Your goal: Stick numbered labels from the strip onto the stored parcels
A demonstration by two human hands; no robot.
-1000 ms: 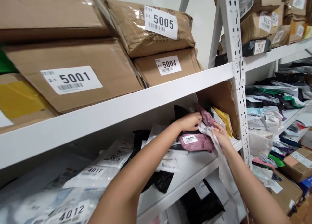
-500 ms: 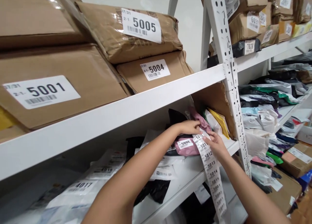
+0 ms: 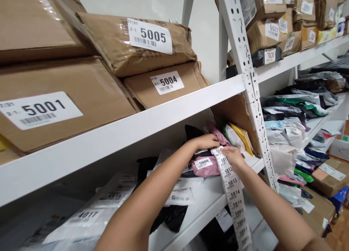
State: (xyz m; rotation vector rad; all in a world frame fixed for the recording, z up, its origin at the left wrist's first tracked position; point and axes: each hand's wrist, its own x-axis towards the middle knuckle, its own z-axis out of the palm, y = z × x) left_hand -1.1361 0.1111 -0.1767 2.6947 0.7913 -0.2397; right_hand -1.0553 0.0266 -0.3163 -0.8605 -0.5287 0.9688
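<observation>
My right hand (image 3: 232,157) is closed on the upper end of a long strip of printed number labels (image 3: 232,185), thumb and fingers pinching its edge. The strip hangs down past the lower shelf's front edge, showing 5011, 5012 and further numbers. My left hand (image 3: 208,141) reaches in beside the strip's top, fingers bent and close together among the parcels; what they grip is hidden. Just below lies a pink mailer bag (image 3: 211,170) with a 5008 label. Behind my hands stand another pink bag (image 3: 222,135) and a yellow mailer (image 3: 242,136).
Brown boxes labelled 5001 (image 3: 54,134) and 5004 (image 3: 141,98) sit on the upper shelf (image 3: 163,123), with parcel 5005 (image 3: 120,51) on top. White bags (image 3: 81,222) lie lower left. A perforated white post (image 3: 245,62) stands right of my hands, with more parcel-filled shelves beyond.
The view has shifted slightly, so the shelves appear a little lower and farther left. My right hand has moved slightly up the strip and now covers part of the 5010 label.
</observation>
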